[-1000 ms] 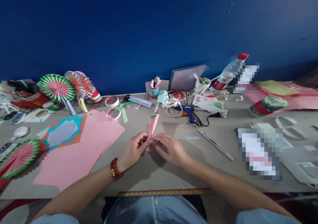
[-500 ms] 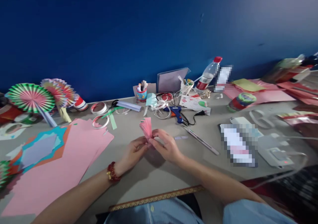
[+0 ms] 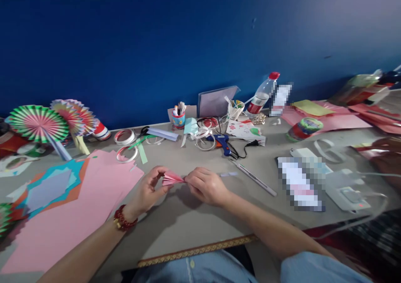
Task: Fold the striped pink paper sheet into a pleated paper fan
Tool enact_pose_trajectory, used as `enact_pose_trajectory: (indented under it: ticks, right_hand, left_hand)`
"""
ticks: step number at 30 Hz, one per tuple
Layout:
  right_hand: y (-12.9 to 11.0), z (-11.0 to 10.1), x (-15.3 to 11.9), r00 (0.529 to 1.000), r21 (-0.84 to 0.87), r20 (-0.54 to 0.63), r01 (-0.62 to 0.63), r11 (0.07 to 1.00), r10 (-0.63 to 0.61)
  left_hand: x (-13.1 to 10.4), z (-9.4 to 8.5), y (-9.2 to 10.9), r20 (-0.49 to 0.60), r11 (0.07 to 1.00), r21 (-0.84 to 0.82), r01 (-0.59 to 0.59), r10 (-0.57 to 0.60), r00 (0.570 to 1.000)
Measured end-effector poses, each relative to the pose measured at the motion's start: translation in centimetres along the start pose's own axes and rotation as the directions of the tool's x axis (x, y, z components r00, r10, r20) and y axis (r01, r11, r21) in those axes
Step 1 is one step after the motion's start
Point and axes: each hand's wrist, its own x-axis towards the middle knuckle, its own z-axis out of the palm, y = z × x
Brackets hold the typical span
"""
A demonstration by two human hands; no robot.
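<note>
A small pleated pink paper (image 3: 171, 178) is held level above the table between my two hands, its folds fanned out toward the left. My left hand (image 3: 148, 193), with a red bead bracelet at the wrist, curls its thumb and fingers around the fanned end. The narrow end is pinched in the closed fingers of my right hand (image 3: 206, 186). Large pink sheets (image 3: 90, 207) lie to the left, with blue, orange and lilac paper on top. Two white tape rolls (image 3: 124, 137) are beyond my left hand.
A blue glue gun (image 3: 223, 144), a cutter (image 3: 255, 178) and a phone (image 3: 299, 182) lie ahead and right. Paper fans (image 3: 39, 123) stand at the left. A bottle (image 3: 262, 95) leans at the back. Another person's hand (image 3: 387, 155) is at the right edge.
The pleated pink paper has tipped from upright to level, its fanned end now pointing left. My left hand has moved left and up to that end. My right hand has turned palm down.
</note>
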Motion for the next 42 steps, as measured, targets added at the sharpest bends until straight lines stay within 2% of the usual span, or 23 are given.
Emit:
enact_pose_trajectory:
  ticks: [3, 7, 10, 16, 20, 24, 31, 34, 36, 38, 42]
  right_hand:
    - [0.0, 0.0, 0.0, 0.999, 0.033, 0.038, -0.039, 0.999, 0.037]
    - [-0.1, 0.1, -0.1, 0.986, 0.084, 0.111, -0.131, 0.988, 0.121]
    - [-0.2, 0.2, -0.3, 0.973, 0.123, 0.149, -0.192, 0.974, 0.174]
    - [0.3, 0.4, -0.5, 0.929, 0.205, 0.223, -0.341, 0.918, 0.295]
    - [1.0, 0.6, -0.8, 0.851, 0.307, 0.245, -0.523, 0.795, 0.465]
    - [1.5, 0.8, -1.1, 0.77, 0.478, 0.273, -0.629, 0.613, 0.577]
    - [1.5, 0.8, -1.1, 0.724, 0.635, 0.318, -0.642, 0.43, 0.612]
    - [1.6, 0.8, -1.1, 0.708, 0.665, 0.322, -0.641, 0.382, 0.629]
    - [1.8, 0.7, -1.2, 0.706, 0.65, 0.315, -0.647, 0.398, 0.634]
    - [2.0, 0.5, -1.3, 0.729, 0.593, 0.283, -0.644, 0.484, 0.624]
    - [2.2, 0.2, -1.6, 0.847, 0.392, 0.159, -0.526, 0.755, 0.507]
  left_hand:
    - [-0.6, -0.3, 0.5, 0.051, 1.0, -0.021, 0.009, -0.007, 0.999]
    - [-0.9, -0.1, 1.0, -0.04, 0.998, -0.043, 0.046, -0.048, 0.998]
    - [-1.1, 0.1, 0.8, -0.095, 0.993, -0.066, 0.102, -0.108, 0.99]
    - [-1.7, -0.2, -0.4, -0.043, 0.939, -0.216, 0.266, -0.281, 0.959]
    - [-2.1, -0.8, -1.4, -0.116, 0.853, -0.422, 0.307, -0.387, 0.915]
    - [-2.3, -1.3, -2.0, -0.153, 0.836, -0.462, 0.297, -0.405, 0.901]
    - [-2.3, -1.0, -2.0, -0.188, 0.857, -0.445, 0.26, -0.374, 0.908]
    - [-2.4, -1.1, -2.3, -0.198, 0.879, -0.406, 0.251, -0.353, 0.915]
    - [-2.4, -1.3, -2.6, -0.227, 0.906, -0.348, 0.243, -0.332, 0.916]
    - [-2.4, -1.8, -2.7, -0.253, 0.944, -0.236, 0.232, -0.29, 0.923]
    - [-2.3, -2.9, -2.3, -0.209, 0.984, 0.041, 0.175, -0.163, 0.964]
